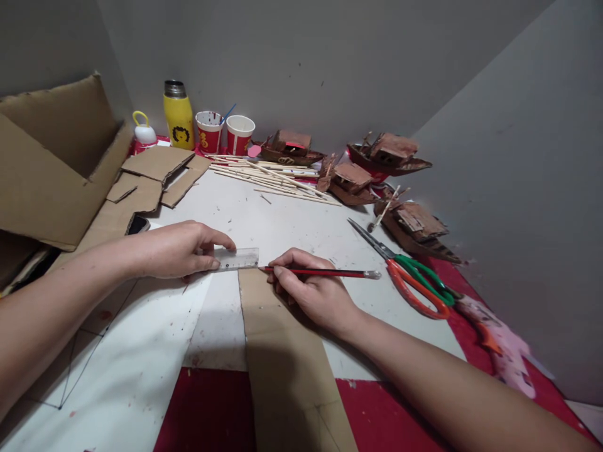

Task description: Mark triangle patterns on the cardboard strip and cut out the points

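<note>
Currently left hand [188, 250]: one ruler [243, 257]; right hand [321, 294]: one pencil [346, 273].

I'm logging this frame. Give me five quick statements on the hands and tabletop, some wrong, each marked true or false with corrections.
1. The right hand holds a red-and-black pencil. True.
2. The left hand holds the scissors. False: it holds the clear ruler; the scissors lie to the right of the pencil.
3. Four brown model boats are in view. True.
4. The yellow bottle is capped. False: its metal mouth is uncovered.
5. A blue stick stands in the paper cup nearer the yellow bottle. True.
</note>
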`<state>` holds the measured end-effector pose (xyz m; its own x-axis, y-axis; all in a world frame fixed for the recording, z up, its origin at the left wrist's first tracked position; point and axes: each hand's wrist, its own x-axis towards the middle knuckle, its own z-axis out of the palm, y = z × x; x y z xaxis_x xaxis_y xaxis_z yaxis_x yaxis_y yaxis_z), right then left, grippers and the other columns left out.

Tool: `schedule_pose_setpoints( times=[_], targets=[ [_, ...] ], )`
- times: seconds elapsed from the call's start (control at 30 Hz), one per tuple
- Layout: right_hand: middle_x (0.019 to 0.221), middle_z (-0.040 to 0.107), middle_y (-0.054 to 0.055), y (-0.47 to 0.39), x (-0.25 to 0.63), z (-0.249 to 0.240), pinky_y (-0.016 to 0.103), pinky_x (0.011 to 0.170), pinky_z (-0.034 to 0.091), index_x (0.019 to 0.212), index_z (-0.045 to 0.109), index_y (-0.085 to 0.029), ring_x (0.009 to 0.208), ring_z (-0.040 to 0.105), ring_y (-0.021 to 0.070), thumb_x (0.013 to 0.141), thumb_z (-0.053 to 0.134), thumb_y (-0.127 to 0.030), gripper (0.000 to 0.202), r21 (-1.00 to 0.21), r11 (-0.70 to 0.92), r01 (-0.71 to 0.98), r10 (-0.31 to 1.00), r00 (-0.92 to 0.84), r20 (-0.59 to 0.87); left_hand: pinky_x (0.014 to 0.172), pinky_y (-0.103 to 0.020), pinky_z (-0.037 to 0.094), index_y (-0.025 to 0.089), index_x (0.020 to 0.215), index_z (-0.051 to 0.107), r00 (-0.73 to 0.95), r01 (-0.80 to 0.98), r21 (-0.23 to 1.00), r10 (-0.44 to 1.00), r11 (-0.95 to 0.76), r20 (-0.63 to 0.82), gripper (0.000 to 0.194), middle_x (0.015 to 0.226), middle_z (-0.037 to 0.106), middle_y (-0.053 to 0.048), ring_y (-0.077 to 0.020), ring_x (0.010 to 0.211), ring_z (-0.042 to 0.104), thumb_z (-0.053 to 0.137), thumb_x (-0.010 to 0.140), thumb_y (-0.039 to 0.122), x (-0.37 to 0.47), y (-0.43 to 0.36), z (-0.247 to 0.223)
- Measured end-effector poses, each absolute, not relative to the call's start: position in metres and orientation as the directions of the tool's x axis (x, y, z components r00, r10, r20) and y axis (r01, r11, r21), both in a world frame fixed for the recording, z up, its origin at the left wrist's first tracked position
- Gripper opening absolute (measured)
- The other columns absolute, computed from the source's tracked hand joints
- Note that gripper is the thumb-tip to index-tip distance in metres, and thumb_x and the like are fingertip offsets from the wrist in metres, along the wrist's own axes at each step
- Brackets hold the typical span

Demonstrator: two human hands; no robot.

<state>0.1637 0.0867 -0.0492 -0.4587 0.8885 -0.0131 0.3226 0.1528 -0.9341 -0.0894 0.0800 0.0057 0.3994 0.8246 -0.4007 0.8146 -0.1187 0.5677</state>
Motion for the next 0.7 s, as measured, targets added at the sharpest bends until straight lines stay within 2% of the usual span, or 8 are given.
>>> schedule_pose_setpoints(
  times=[0.37,0.7],
  targets=[
    [0.061,0.064,-0.001,0.0883,0.1632,-0.0473,0.023,0.046,0.041,0.079,0.066,-0.019,0.047,0.051,0.0106,0.087,0.058,-0.026,0.013,-0.933,0.144,0.330,0.883,-0.469,-0.029,0.052,-0.022,0.037,0.022,0.129,0.064,0.396,0.815,0.566,0.833,-0.125,-0.386,0.043,0.059,0.061,0.005,-0.0134,0.050,0.056,0.057,0.087,0.031,-0.0900,0.0805,0.0038],
    [0.065,0.066,0.001,0.0863,0.1633,-0.0474,0.023,0.046,0.042,0.077,0.064,-0.018,0.050,0.052,0.0110,0.085,0.059,-0.027,0.013,-0.958,0.099,0.270,0.887,-0.460,-0.037,0.054,-0.023,0.038,0.021,0.129,0.063,0.413,0.816,0.562,0.816,-0.135,-0.404,0.043,0.062,0.064,0.004,-0.0142,0.052,0.057,0.057,0.087,0.032,-0.0910,0.0816,0.0034]
  ],
)
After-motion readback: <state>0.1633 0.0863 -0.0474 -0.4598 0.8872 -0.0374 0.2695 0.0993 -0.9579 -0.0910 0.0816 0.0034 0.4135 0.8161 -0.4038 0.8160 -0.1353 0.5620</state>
